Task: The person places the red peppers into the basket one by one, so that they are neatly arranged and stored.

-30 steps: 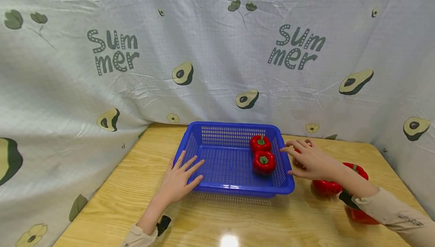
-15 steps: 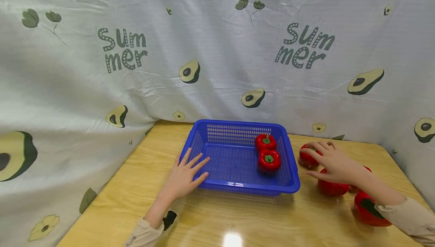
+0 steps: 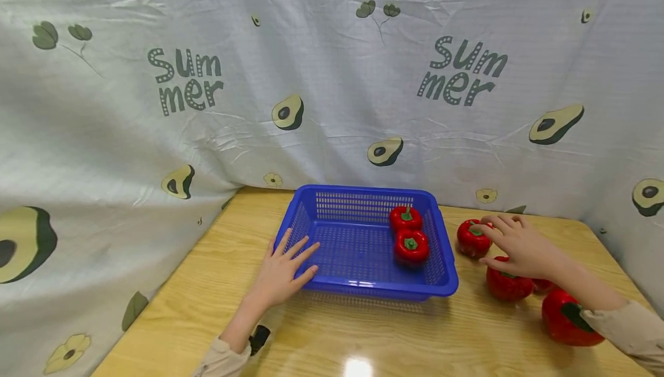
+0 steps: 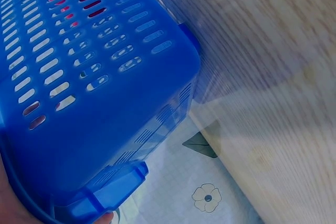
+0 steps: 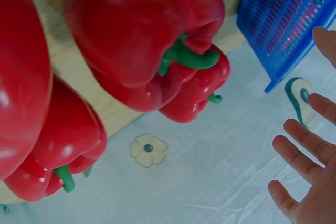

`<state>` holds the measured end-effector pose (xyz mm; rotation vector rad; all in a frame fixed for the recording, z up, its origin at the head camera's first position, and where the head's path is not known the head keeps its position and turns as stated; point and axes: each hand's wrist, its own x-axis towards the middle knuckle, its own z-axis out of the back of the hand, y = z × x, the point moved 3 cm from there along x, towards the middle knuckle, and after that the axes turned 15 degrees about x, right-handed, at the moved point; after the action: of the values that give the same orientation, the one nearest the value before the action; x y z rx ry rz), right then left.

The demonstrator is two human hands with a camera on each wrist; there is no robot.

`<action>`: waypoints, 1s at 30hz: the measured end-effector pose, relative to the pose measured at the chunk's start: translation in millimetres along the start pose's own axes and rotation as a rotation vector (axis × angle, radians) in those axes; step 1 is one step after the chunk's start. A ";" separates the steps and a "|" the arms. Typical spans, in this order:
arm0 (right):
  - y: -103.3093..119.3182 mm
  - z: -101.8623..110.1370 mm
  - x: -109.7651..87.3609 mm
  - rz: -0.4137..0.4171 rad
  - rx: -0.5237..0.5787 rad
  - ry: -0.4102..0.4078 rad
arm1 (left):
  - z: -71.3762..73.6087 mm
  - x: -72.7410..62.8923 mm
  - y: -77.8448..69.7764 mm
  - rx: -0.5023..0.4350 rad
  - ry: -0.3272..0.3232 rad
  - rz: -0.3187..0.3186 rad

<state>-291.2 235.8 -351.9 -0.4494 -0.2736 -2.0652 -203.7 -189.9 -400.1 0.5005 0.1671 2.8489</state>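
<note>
Red peppers (image 3: 561,320), 4 in view, sit right of the blue basket (image 3: 363,288); 2 peppers (image 3: 411,250) lie inside by its right wall. To pick up the far pepper (image 3: 470,245), you'd best lower your right hand (image 3: 525,248) squarely, thumb nearside, clearing the neighbouring pepper (image 3: 507,289). That hand hovers empty, fingers parted, right of the far pepper; your left hand (image 3: 278,275) rests spread on the basket's left rim, grasping nothing.
</note>
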 end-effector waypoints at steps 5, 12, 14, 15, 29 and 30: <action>-8.0 -2.8 -0.2 -0.029 0.003 0.001 | 1.6 -1.1 1.1 -0.003 -0.001 0.005; -19.5 -8.5 -3.4 -0.036 -0.027 0.003 | 2.6 -0.9 1.0 -0.001 -0.013 0.003; -22.8 -9.8 -4.0 -0.041 -0.034 0.007 | 2.1 -0.7 0.7 -0.005 -0.010 0.000; -24.7 -10.7 -4.0 -0.050 -0.037 0.015 | 2.0 -0.5 0.6 -0.009 -0.010 -0.001; -42.7 -21.5 10.0 -0.196 -0.031 0.191 | -0.2 -1.3 0.0 -0.026 -0.040 0.002; -43.4 -21.8 11.2 -0.200 -0.027 0.197 | -0.4 -0.7 -0.1 -0.027 -0.039 0.003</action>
<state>-338.3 241.0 -367.5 -0.2396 -0.1783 -2.2922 -203.2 -190.0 -400.7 0.5510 0.1214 2.8380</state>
